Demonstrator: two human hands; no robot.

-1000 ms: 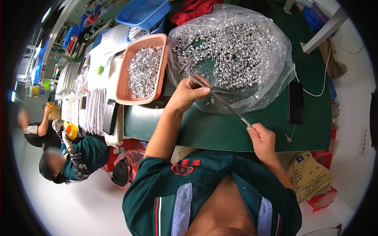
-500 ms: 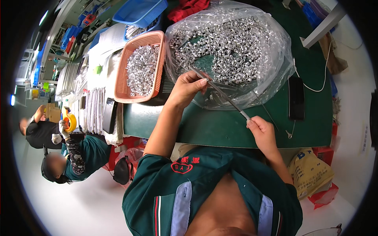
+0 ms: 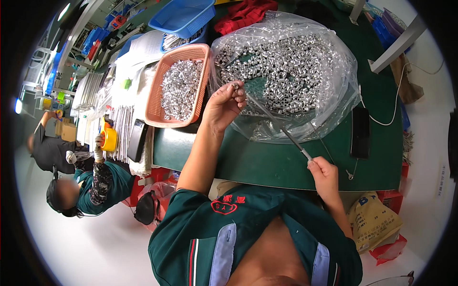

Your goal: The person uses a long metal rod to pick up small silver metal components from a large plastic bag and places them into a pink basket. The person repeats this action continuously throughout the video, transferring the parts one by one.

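Observation:
A thin metal rod (image 3: 276,121) slants across the front of the plastic bag, and my right hand (image 3: 325,175) is closed around its lighter lower end. My left hand (image 3: 223,107) is curled beside the rod's upper end, apart from it. Between its thumb and fingertips is a small metal piece (image 3: 235,86), which looks like one of the short sleeves nearby. Many such silver sleeves (image 3: 291,71) lie in the open clear plastic bag (image 3: 341,90) just beyond my hands. An orange plastic basket (image 3: 153,97) left of my left hand holds more small silver pieces (image 3: 181,88).
The green table (image 3: 267,164) carries a black phone (image 3: 360,131) at right and another dark phone (image 3: 137,139) at left. Blue baskets (image 3: 183,19) and red cloth (image 3: 243,16) lie at the back. A co-worker at left holds a yellow tape dispenser (image 3: 109,137).
My left hand has come off the rod's upper end and now pinches a small metal piece. My right hand still grips the rod. The co-worker's tape dispenser has moved right.

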